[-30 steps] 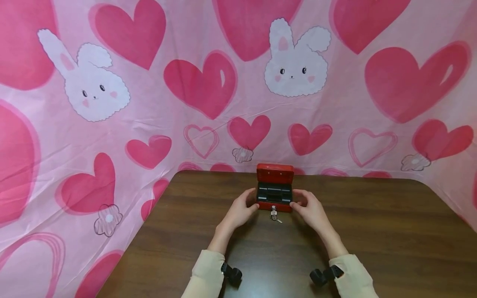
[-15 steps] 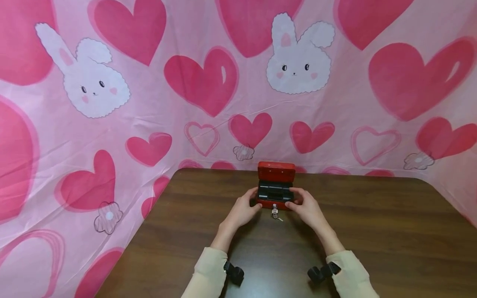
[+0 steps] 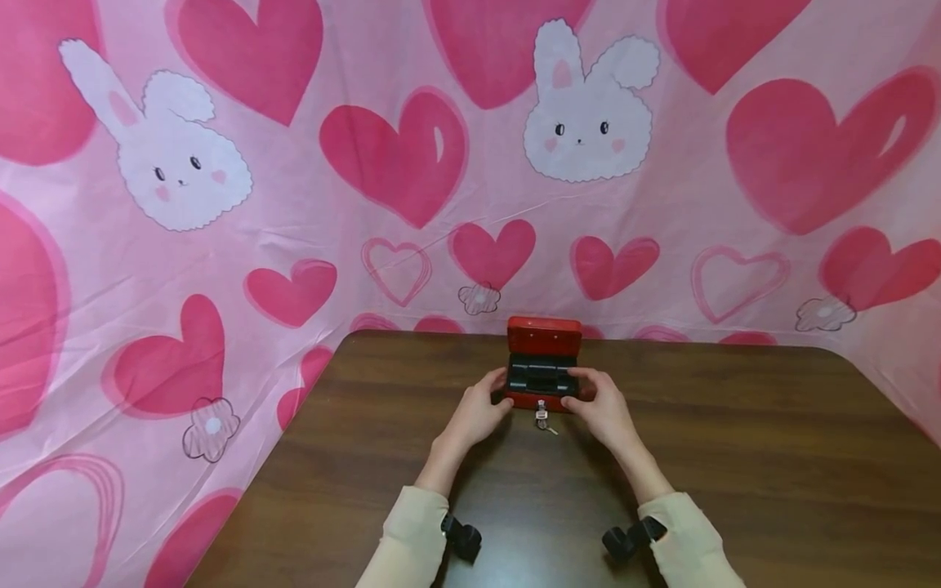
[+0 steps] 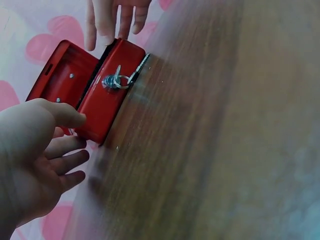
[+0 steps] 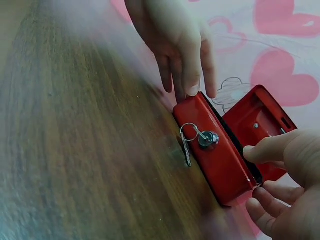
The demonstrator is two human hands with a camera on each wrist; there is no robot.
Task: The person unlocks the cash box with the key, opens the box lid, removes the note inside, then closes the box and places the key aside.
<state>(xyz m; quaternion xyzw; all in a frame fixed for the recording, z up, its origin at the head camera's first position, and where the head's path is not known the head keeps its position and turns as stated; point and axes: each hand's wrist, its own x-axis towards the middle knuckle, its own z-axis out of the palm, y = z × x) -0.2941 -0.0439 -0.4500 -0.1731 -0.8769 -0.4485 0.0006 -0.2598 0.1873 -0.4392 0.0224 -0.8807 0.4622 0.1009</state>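
Open Red Box Held at Both Ends, with Points of Likely Failure

The red box (image 4: 103, 107) stands near the far edge of the wooden table (image 3: 515, 490), its lid (image 3: 544, 336) raised and a black tray (image 3: 542, 381) visible within. We see the left hand (image 3: 474, 412) gripping the left end and the right hand (image 3: 605, 412) gripping the right, each with the thumb at the front and fingers about the end. How firmly either presses, we cannot tell. At the lock (image 5: 207, 140) one key is inserted; a second key (image 5: 187, 156) hangs from the ring below it.

We judge the lid to be the chief hazard: a jolt could drop it onto the right hand, whose fingertips lie at the opening. Uneven force from the two hands would probably skew the box; a hard push away from the person could carry it to the table's edge. Should the box be tipped forward, the hanging key might catch against the wood and strain the inserted one.
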